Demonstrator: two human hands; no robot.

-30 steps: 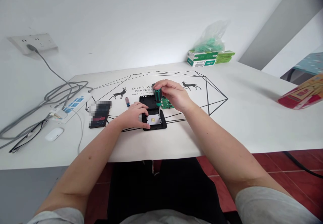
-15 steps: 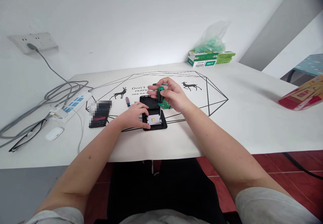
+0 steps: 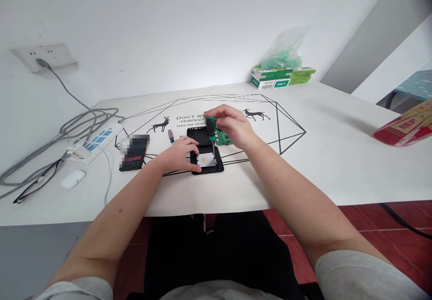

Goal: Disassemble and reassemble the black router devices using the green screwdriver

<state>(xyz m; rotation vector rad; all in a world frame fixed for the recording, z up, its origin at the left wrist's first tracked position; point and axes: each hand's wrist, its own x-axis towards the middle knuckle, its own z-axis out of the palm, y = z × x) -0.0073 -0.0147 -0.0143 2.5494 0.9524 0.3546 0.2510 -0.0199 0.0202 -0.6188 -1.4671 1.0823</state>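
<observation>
My left hand (image 3: pixel 182 154) grips the left side of a small black plastic case (image 3: pixel 218 167), thumb at its near edge and fingers along its upper part. A white plate (image 3: pixel 209 157) with a gold square lies inside the case. My right hand (image 3: pixel 234 126) is closed on the green and black handle of a screwdriver (image 3: pixel 211 126). Its shaft points down, with the tip at the right side of the white plate. Behind the case lies a second black plastic piece (image 3: pixel 198 136), and a green circuit board (image 3: pixel 223 138) rests beside it, partly behind my right hand.
A small screwdriver with a clear reddish handle (image 3: pixel 171 136) lies left of the case. Further left are a phone (image 3: pixel 134 152), a white earbud case (image 3: pixel 73 179), glasses (image 3: pixel 37 183) and a power strip (image 3: pixel 99 141) with cables. Green and white boxes (image 3: pixel 273 78) stand at the back.
My right fingers, earlier spread out, have curled in around the screwdriver handle, which leans slightly more to the left. More of the circuit board shows. My left hand stays on the case.
</observation>
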